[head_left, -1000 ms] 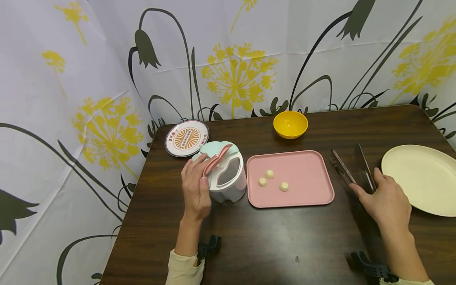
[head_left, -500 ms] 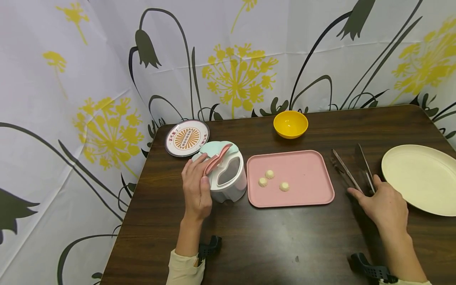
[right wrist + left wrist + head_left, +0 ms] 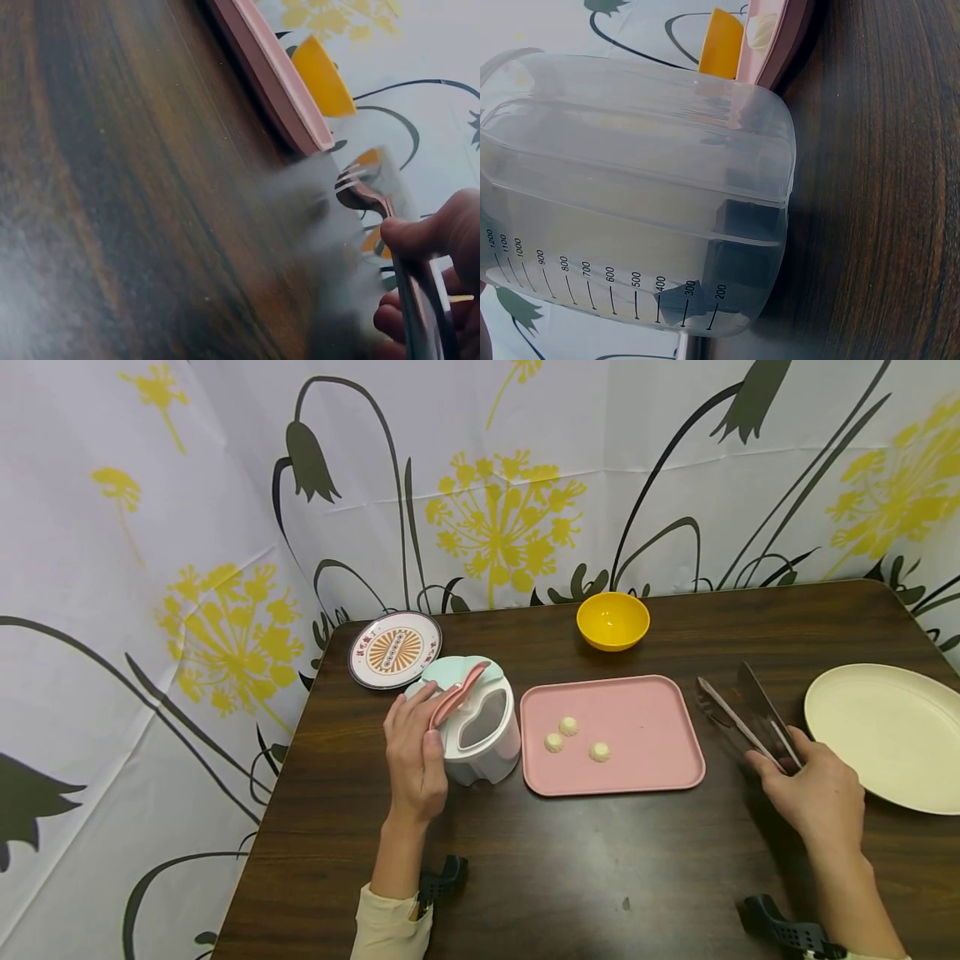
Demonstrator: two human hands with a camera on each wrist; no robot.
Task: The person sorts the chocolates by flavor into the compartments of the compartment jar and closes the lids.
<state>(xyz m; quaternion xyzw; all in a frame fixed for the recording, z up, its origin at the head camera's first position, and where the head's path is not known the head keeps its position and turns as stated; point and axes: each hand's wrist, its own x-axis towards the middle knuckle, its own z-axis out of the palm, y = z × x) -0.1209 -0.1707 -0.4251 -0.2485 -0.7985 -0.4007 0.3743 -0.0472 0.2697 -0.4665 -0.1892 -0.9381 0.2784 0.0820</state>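
In the head view, my left hand [image 3: 415, 760] holds the pink flap [image 3: 463, 692] on the lid of a plastic storage jar [image 3: 491, 762], thumb on the near side. The left wrist view shows the jar's clear wall [image 3: 630, 202] with its printed measuring scale. At the right, my right hand [image 3: 821, 789] grips metal tongs [image 3: 738, 723] above the table, thumb on one arm and fingers on the other. One end is fork-shaped [image 3: 358, 193], the other a flat blade. Three small pale balls [image 3: 599, 752] lie on the pink tray [image 3: 656, 739] between the hands.
A yellow bowl [image 3: 612, 622] stands behind the tray. At the back left is a patterned plate [image 3: 394, 650]; a cream oval plate [image 3: 888, 735] lies right of my right hand. The dark wooden table [image 3: 555, 868] ends against a floral cloth [image 3: 525, 410].
The two arms of the tongs have come closer together as the right hand squeezes, and the blade end has shifted slightly left. My left hand and the jar stay in place.
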